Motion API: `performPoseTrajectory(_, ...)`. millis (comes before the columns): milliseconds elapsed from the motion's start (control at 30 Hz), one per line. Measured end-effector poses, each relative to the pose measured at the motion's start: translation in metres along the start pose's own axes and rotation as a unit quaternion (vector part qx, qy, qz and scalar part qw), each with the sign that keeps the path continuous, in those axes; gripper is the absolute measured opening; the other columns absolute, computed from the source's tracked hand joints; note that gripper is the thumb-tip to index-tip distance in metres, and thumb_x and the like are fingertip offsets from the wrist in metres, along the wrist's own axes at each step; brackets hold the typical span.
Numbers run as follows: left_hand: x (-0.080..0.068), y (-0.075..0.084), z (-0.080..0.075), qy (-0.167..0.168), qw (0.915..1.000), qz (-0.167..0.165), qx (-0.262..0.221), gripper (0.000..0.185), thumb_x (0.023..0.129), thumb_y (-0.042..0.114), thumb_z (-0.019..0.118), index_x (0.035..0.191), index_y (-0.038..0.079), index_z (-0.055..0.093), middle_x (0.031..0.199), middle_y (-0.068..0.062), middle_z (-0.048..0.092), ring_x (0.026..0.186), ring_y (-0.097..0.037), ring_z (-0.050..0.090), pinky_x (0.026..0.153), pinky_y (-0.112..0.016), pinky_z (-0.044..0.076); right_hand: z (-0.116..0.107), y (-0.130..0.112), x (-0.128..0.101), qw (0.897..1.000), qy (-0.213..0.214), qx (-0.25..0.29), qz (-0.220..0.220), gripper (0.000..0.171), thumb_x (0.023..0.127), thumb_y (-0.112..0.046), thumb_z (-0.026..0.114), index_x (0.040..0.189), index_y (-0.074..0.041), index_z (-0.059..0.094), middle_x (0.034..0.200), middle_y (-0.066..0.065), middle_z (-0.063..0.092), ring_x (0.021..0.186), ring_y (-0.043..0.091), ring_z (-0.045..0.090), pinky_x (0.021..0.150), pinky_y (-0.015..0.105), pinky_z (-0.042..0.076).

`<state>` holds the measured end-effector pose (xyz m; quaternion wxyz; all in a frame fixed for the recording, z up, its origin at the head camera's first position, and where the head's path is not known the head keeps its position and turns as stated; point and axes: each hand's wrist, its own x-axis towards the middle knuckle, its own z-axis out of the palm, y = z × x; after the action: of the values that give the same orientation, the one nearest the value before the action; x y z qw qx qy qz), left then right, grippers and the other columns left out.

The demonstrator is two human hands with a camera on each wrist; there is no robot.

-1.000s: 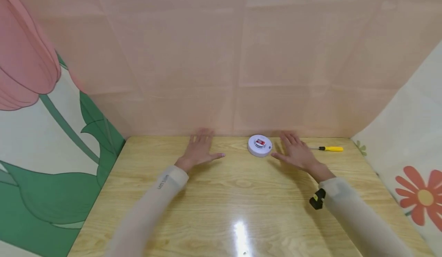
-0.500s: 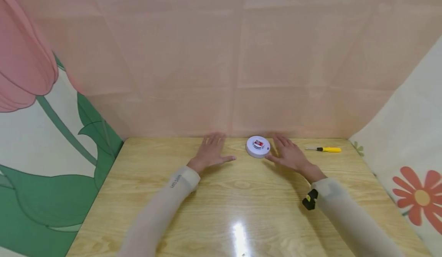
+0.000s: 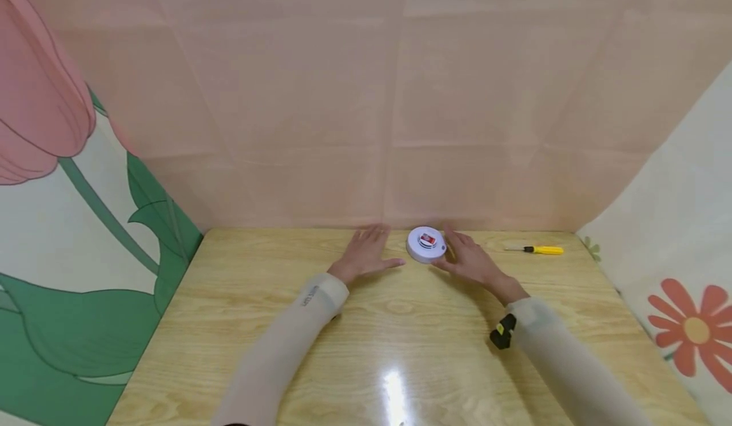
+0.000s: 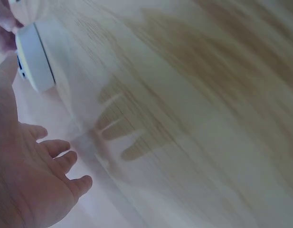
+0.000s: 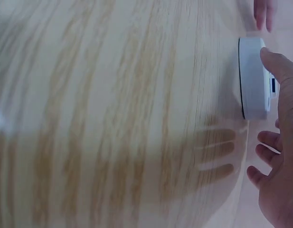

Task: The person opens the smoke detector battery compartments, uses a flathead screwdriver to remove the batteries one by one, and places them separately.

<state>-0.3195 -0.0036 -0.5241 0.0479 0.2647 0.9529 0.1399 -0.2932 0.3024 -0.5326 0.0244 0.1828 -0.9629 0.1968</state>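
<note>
Both hands flanked white round disc at desk's far edge.
Right hand (image 3: 471,261), fingers straight, thumb touched the disc (image 3: 426,244) rim at its 3 o'clock; left hand (image 3: 368,255) flat and wide at its 9 o'clock, apart. Disc lay flat, red-marked face up, round so no long axis. Probably light, rigid, smooth plastic; best gripped across the rim. Yellow screwdriver (image 3: 536,250) further right on desk (image 3: 240,299).
</note>
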Motion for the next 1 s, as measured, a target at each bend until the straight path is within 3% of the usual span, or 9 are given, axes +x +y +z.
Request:
performPoseTrajectory(267,0.008,0.012,0.008,-0.014,0.9998,0.007,-0.013,0.103,0.100,0.075,0.049,0.170,0.008,0.016,0.177,-0.009,0.016,0.163,-0.027,0.016,0.132,-0.052,0.013,0.006,-0.002,0.005,0.999,0.013,0.047,-0.005,0.102,0.093,-0.043,0.080,0.161,0.011,0.028,0.159,0.037,0.041,0.144,0.058,0.039,0.116,0.073,0.035)
performPoseTrajectory(433,0.015,0.020,0.009,-0.006,0.9996,0.016,-0.022,0.100,0.101,0.068,0.056,0.170,0.006,0.017,0.177,-0.010,0.018,0.162,-0.027,0.020,0.131,-0.055,0.016,0.012,0.005,0.008,0.998,0.019,0.065,-0.006,0.102,0.092,-0.042,0.082,0.160,0.012,0.029,0.159,0.035,0.041,0.146,0.055,0.038,0.119,0.071,0.031)
performPoseTrajectory(667,0.029,0.030,0.011,-0.017,0.9995,0.019,-0.019,0.096,0.101,0.065,0.059,0.171,0.013,0.019,0.177,-0.005,0.021,0.162,-0.024,0.023,0.131,-0.057,0.017,0.016,0.010,0.013,0.996,0.025,0.079,-0.023,0.100,0.090,-0.036,0.086,0.159,0.012,0.032,0.159,0.035,0.042,0.145,0.053,0.041,0.119,0.069,0.032)
performPoseTrajectory(1000,0.031,0.038,0.008,-0.024,0.9988,0.013,-0.040,0.101,0.100,0.062,0.063,0.171,0.010,0.013,0.176,-0.008,0.023,0.160,-0.025,0.027,0.131,-0.053,0.017,0.018,0.008,0.017,0.995,0.026,0.092,-0.034,0.099,0.088,-0.029,0.088,0.158,0.015,0.033,0.158,0.034,0.045,0.145,0.049,0.045,0.121,0.064,0.033)
